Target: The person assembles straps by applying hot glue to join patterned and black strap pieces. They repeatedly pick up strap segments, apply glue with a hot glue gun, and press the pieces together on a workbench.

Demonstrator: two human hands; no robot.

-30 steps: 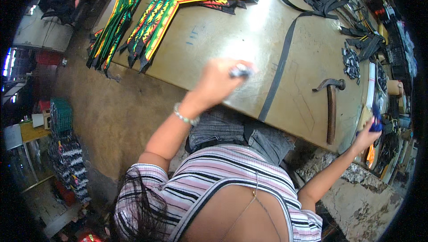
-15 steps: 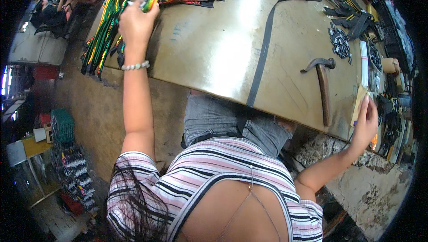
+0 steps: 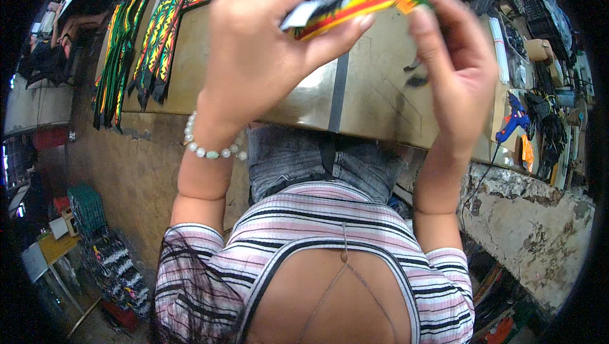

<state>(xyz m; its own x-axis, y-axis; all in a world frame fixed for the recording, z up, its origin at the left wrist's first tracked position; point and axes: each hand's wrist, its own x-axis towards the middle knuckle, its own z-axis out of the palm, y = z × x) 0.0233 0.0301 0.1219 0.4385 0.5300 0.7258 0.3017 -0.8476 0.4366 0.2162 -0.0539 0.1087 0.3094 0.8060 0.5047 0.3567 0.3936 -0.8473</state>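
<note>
Up close over the table, my left hand [image 3: 260, 46] is closed on a green, yellow and red patterned strap [image 3: 355, 11]. A small black and white piece shows at the strap's left end, too blurred to name. My right hand [image 3: 460, 68] pinches the strap's other end, which looks folded, between thumb and fingers. More patterned straps with black ends [image 3: 155, 58] lie at the table's left, beside a bundle of similar strips [image 3: 117, 58]. A hammer's dark head [image 3: 415, 77] shows beside my right hand, which hides its handle.
A blue glue gun [image 3: 512, 119] with a trailing cord lies at the table's right side. A black strap [image 3: 338, 93] runs across the metal tabletop [image 3: 285, 109] to its near edge. White sticks [image 3: 499, 49] and black cords [image 3: 545, 119] are along the right.
My left hand has brought the strap from the far left to the middle, nearer to me. My right hand has left the table's right edge and taken the strap's other end.
</note>
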